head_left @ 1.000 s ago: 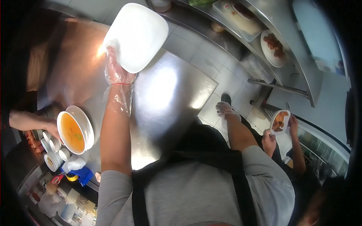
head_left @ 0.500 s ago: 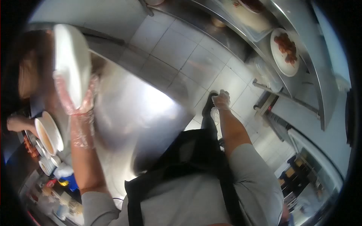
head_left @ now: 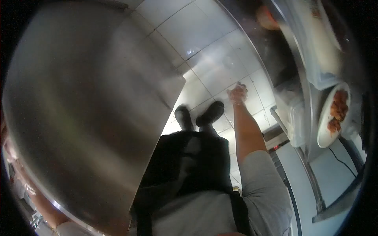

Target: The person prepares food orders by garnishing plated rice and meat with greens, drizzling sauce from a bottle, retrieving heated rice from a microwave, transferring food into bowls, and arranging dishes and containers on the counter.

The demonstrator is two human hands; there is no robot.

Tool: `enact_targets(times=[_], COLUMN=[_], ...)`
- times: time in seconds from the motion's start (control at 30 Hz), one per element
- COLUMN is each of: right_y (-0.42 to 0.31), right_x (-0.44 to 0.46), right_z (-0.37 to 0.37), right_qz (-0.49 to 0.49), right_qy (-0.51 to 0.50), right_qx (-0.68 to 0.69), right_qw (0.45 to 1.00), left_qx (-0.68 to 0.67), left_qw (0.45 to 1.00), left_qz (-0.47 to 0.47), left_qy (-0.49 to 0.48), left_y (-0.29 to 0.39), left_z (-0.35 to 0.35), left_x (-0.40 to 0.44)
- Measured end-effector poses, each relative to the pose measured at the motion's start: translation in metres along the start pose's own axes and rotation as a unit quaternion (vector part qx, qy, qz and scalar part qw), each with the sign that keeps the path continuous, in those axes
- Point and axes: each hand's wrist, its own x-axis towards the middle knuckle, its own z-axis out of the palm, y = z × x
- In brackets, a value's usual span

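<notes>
My right hand, in a clear plastic glove, hangs over the tiled floor. Its fingers are loosely curled and a little apart, with nothing seen in them. My left hand, also gloved, shows only in part at the far left edge, beyond a large steel panel that fills the left half of the view. Its fingers are mostly hidden, so what it holds does not show. On the steel shelf at the right, an oval white plate carries reddish-brown pieces of food.
A clear plastic container stands beside the plate on the shelf. Lower down sits another translucent container. An orange-red round object is on the lower steel level. My black shoes stand on pale tiles by the panel's corner.
My left hand, which held up a white oval dish, has gone to the far left edge; the dish is out of sight. The steel panel now covers the counter. The view has shifted.
</notes>
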Motion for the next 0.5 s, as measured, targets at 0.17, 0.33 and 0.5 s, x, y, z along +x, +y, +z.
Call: enact_targets(times=[0.17,0.33,0.5], right_y=[-0.012,-0.016,-0.006], right_x=[0.077,0.144,0.205], right_z=[0.052,0.091,0.2], right_qz=[-0.001,0.044,0.048], right_qy=[0.015,0.011,0.119], right_qx=[-0.065,-0.034,-0.271], right_qw=[0.998,0.998,0.954], left_qx=[0.063,0.113,0.139], left_qw=[0.995,0.984,0.977], left_qz=[0.008,0.003,-0.002], left_qy=[0.083,0.135,0.159], left_y=[-0.024,-0.05,-0.059], left_z=[-0.007,-0.006,-0.004], left_x=[-0.024,-0.029,-0.028])
